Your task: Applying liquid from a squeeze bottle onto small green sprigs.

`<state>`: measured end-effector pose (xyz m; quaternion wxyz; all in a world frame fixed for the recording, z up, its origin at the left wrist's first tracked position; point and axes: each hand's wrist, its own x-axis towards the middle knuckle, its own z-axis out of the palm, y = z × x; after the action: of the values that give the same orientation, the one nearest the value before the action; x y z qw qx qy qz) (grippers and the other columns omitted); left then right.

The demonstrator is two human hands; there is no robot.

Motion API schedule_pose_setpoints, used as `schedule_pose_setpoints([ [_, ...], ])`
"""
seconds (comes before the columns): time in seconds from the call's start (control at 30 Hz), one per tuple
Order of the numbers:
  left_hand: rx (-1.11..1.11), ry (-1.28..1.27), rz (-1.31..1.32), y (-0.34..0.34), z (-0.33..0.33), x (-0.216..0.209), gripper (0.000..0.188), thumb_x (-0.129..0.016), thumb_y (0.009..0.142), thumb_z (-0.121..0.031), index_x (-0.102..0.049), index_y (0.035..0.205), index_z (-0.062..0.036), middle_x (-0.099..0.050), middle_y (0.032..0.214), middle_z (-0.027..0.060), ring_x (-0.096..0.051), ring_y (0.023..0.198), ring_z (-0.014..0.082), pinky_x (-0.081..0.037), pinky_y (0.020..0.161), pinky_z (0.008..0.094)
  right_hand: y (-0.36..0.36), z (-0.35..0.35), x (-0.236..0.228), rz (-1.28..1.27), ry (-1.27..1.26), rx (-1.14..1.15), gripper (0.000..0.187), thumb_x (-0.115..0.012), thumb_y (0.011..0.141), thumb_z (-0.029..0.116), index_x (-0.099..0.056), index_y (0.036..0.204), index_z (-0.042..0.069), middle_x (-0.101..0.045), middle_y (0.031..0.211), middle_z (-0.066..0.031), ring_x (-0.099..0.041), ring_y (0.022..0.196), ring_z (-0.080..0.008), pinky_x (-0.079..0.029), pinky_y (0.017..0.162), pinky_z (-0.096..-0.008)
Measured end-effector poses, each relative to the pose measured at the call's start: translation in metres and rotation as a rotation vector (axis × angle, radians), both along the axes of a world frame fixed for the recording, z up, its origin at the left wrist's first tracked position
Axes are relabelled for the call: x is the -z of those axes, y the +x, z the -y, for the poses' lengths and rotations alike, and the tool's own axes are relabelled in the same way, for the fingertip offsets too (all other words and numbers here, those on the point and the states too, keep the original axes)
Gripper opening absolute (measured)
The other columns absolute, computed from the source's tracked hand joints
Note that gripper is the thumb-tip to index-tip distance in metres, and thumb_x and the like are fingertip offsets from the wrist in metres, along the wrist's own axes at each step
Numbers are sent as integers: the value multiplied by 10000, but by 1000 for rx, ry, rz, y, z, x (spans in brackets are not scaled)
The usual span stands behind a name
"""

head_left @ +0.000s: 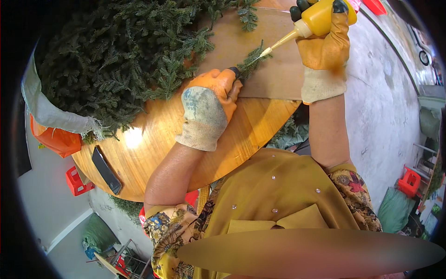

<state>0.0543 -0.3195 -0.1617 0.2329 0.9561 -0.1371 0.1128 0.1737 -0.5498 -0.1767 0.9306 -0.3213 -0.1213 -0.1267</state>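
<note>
The left hand (210, 100) pinches a green sprig (251, 65) jutting beyond it; the right hand (325, 50) curls round a yellow bottle (319, 19).

Tilted yellow bottle (319, 19), nozzle (283, 41) seemingly against green sprig (252, 66)

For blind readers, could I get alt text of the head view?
A gloved right hand points a yellow bottle at a sprig in the gloved left hand, over cardboard on a wooden table; piled greenery and a phone lie leftward.
</note>
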Motion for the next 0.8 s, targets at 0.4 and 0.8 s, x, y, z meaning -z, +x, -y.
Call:
schedule_pose_setpoints([
  [0.4,-59,-204,1,-1,7,-1,359,-776,867,-379,-637,872,-48,-666,799,163,-653,762,389,-516,671,498,-25,12,-18,42,218,-112,323,-675,948,254,-607,1190,50,-619,1021,-124,-578,914,-282,-480,820,-439],
  [0.8,-93,16,-7,15,9,6,331,-757,886,-370,-710,1030,-75,-709,892,153,-682,848,377,-540,742,486,-43,25,-25,60,299,-127,512,-756,931,345,-589,1246,-21,-659,1172,-190,-630,1078,-346,-516,1031,-541],
])
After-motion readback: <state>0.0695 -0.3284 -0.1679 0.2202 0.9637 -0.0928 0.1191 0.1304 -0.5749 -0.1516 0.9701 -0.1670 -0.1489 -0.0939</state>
